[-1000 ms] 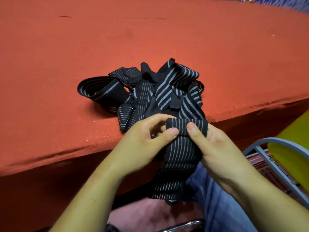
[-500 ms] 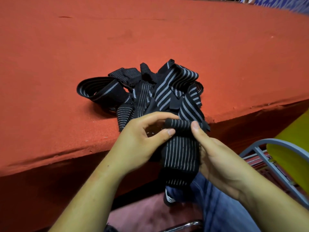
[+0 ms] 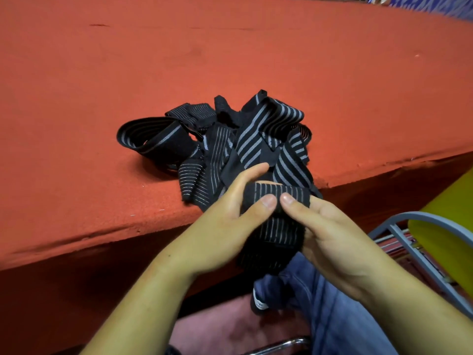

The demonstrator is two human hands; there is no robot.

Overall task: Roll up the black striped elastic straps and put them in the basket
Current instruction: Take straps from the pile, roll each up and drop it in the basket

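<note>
A tangled pile of black striped elastic straps (image 3: 245, 139) lies on the red table near its front edge. In front of the edge, both hands hold one black striped strap (image 3: 275, 226); its top end is rolled into a small tube (image 3: 276, 193). My left hand (image 3: 230, 216) grips the roll's left side with thumb and fingers. My right hand (image 3: 325, 231) pinches its right side, thumb on top. The strap's loose tail hangs down toward my lap. No basket is clearly identifiable.
The red felt-covered table (image 3: 230, 60) fills the view; its front edge (image 3: 102, 234) runs just past my hands. A grey metal frame (image 3: 419, 254) with a yellow-green surface (image 3: 450, 226) stands at the right. Blue jeans (image 3: 332, 316) lie below.
The strap's top end has been rolled further toward me, the roll now thicker. The hanging tail has shortened and risen. My thumbs have come closer together. The pile has not moved.
</note>
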